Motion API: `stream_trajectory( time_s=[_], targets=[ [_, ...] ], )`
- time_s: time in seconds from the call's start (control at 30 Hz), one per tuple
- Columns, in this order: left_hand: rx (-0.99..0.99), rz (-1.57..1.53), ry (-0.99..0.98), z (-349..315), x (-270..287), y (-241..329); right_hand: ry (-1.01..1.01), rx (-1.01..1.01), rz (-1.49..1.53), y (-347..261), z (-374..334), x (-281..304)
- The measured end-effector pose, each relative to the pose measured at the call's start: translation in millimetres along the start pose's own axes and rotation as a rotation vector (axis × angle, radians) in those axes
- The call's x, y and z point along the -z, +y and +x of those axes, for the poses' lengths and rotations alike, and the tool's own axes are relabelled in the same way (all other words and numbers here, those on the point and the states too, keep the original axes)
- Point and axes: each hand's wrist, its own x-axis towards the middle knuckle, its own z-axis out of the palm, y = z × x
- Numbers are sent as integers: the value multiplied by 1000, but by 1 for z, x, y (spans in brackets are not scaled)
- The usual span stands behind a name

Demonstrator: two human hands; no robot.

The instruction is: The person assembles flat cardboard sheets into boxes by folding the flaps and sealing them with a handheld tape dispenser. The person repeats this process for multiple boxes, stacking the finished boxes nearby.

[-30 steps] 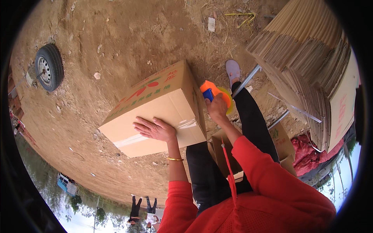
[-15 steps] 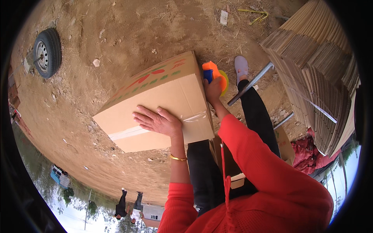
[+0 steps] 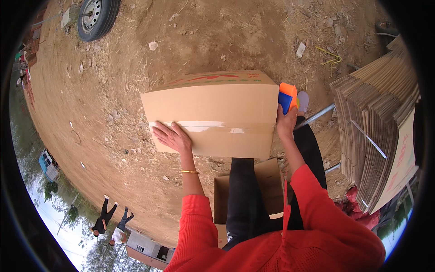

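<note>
A brown cardboard box (image 3: 213, 105) rests by my thigh with a taped seam facing me and red and green print on its far side. A strip of clear tape (image 3: 199, 126) runs along that seam. Flat on the left part of this face lies my left hand (image 3: 173, 137), fingers spread, over the strip's left end. At the box's right edge, my right hand (image 3: 286, 123) is closed round an orange and blue tape dispenser (image 3: 289, 94). Part of a yellow piece shows behind the dispenser; the grip is partly hidden by my fingers.
Stacked flat cartons (image 3: 376, 113) stand at the right beside metal tubes (image 3: 319, 115). Another open cardboard box (image 3: 221, 197) sits beneath my legs. A wheel (image 3: 97, 17) lies at the far left on bare soil. Two people (image 3: 105, 217) are in the distance, lower left.
The box has turned so its seam lies nearly level in view. My left hand has slid toward the box's left end. My right hand and the dispenser have shifted right in the picture.
</note>
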Motion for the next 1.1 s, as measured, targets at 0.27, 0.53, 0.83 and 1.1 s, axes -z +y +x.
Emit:
stream_trajectory(
  time_s=[0.27, 0.53, 0.83, 1.1],
  targets=[
    [321, -202, 68, 72, 8, -85, -19, 103, -76, -81, 11, -18],
    [564, -593, -51, 18, -3, -141, -3, 521, -185, -233, 59, -41],
    [653, -1038, -189, 42, 1, -125, 101, 471, -176, -255, 50, -83],
    [834, -1437, -386, 41, -12, -149, 144, 497, -161, -249, 51, -89]
  ],
)
